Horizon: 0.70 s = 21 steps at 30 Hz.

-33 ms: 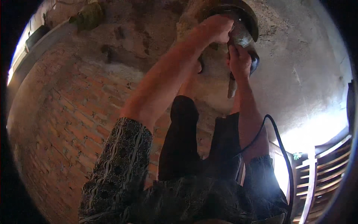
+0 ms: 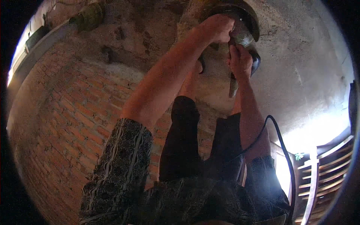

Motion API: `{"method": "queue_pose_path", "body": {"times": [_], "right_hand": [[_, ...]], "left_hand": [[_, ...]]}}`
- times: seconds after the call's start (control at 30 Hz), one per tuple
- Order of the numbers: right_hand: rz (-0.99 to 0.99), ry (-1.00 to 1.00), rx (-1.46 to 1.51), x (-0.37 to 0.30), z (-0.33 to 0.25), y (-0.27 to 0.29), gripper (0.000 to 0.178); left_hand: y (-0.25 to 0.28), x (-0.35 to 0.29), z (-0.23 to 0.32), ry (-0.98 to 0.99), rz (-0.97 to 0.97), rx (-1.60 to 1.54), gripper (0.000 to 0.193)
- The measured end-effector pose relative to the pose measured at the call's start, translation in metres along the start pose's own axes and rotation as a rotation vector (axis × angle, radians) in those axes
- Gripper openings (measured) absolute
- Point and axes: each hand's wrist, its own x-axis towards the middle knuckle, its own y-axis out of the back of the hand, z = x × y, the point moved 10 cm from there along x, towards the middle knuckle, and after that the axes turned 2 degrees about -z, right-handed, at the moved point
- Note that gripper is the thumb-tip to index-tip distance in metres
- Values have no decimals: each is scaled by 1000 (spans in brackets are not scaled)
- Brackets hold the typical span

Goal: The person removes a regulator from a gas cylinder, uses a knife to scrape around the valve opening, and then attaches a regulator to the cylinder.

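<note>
My left hand [image 2: 224, 29] is closed, reaching to a dark object with a shiny grey rounded surface [image 2: 245, 38]; what its fingers grip is hidden. Just below and to the right, my right hand [image 2: 241, 61] is wrapped round something dark. A long, tapered, blade-like piece [image 2: 233, 89] sticks out below this hand, toward me. Beside its knuckles shows a glossy black rounded part [image 2: 256, 62]. Behind both hands lies a large dark round thing with a curved rim [image 2: 253, 17]. Shade hides its kind.
Brick paving [image 2: 75, 112] spreads at left, and smooth grey floor [image 2: 292, 86] at right. A black cable [image 2: 281, 138] loops beside my right arm. My legs in dark trousers [image 2: 180, 138] stand below. A greenish round object [image 2: 90, 17] lies far left; wooden slats [image 2: 330, 180] stand lower right.
</note>
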Motion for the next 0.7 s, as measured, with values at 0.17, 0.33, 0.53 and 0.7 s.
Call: {"method": "queue_pose_path", "body": {"times": [0.17,0.33,0.53,0.7], "right_hand": [[31,237,-193,0,-32,-2,24],[-192,103,-133,-15,-7,-6,23],[-311,-85,141,9,30,-22,22],[-428,50,147,33,17,-36,26]], "left_hand": [[17,-28,-10,-64,279,-172,37],[3,-61,-9,172,240,-233,45],[-4,-48,-16,182,220,-263,48],[4,-44,-17,37,289,-136,46]]}}
